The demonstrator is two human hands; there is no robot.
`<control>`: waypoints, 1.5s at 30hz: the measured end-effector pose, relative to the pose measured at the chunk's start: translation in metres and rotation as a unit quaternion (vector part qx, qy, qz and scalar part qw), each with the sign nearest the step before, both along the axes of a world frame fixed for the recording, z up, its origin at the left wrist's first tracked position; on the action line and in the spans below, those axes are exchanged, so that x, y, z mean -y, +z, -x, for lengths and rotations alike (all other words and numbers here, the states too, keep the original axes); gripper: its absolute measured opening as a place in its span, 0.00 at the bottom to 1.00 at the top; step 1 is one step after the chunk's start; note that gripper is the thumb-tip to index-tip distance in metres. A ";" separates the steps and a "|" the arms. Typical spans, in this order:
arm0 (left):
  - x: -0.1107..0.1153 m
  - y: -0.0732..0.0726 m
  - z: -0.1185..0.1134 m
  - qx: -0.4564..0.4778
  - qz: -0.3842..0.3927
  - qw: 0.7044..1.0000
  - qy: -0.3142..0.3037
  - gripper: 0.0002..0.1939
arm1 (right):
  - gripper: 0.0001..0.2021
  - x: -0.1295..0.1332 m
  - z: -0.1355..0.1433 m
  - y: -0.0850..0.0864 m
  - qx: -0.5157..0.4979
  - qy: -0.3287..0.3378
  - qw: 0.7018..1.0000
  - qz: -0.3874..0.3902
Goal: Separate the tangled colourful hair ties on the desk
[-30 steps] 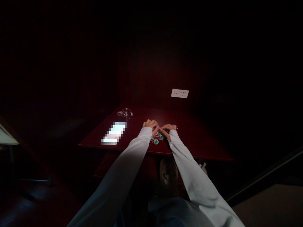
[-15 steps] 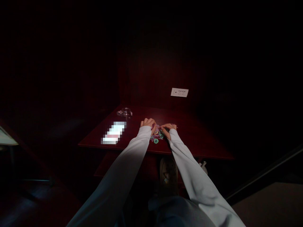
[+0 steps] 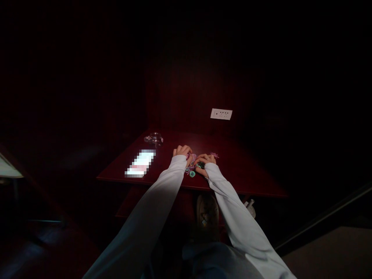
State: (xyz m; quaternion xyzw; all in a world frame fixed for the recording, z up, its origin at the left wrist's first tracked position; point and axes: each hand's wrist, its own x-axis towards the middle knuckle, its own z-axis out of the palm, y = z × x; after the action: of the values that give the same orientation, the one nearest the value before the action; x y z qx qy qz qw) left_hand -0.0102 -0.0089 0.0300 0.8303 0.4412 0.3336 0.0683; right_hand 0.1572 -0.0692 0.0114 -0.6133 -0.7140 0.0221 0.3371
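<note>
A small pile of pastel elastic hair ties (image 3: 192,174), green, purple, pink and yellow, lies on the dark red table between my hands. At the pile's left edge my left hand (image 3: 183,151) is closed, its fingers curled round pinkish-purple hair ties that show by the fingertips. From the right, my right hand (image 3: 205,159) reaches over the pile. Its thumb and forefinger are apart, with green and dark bands lying between them. Just beyond its knuckles sits a separate pink bunch of bands (image 3: 214,155). My fingers partly cover the pile.
A phone-shaped, blurred bright screen (image 3: 141,163) lies on the table's left side. Behind it stands a small clear container (image 3: 156,137) with pinkish bits beside it. A white socket panel (image 3: 221,114) is on the back wall. The table's front edge (image 3: 232,191) runs below my forearms.
My right hand has moved slightly left and down onto the pile, and its thumb and forefinger have spread. More of the pink bunch beyond it shows. My left hand has stayed nearly still.
</note>
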 end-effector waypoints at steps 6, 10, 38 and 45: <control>0.001 0.000 -0.001 0.007 -0.006 1.000 0.001 0.06 | 0.07 -0.001 -0.004 -0.008 0.030 -0.004 1.000 -0.007; 0.001 0.001 -0.001 0.004 -0.001 1.000 -0.001 0.06 | 0.07 -0.004 -0.007 -0.011 0.031 -0.006 0.999 -0.006; -0.002 0.000 0.000 -0.011 -0.003 1.000 -0.011 0.05 | 0.02 -0.004 -0.005 -0.005 -0.052 0.000 0.999 0.004; -0.003 0.000 -0.001 -0.018 0.003 1.000 -0.009 0.06 | 0.05 0.002 0.000 0.001 -0.017 -0.006 0.999 0.027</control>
State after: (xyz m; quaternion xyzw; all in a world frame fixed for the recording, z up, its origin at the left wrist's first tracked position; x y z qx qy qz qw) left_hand -0.0092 -0.0061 0.0299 0.8399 0.4356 0.3169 0.0661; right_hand 0.1575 -0.0712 0.0121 -0.6257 -0.7037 0.0499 0.3329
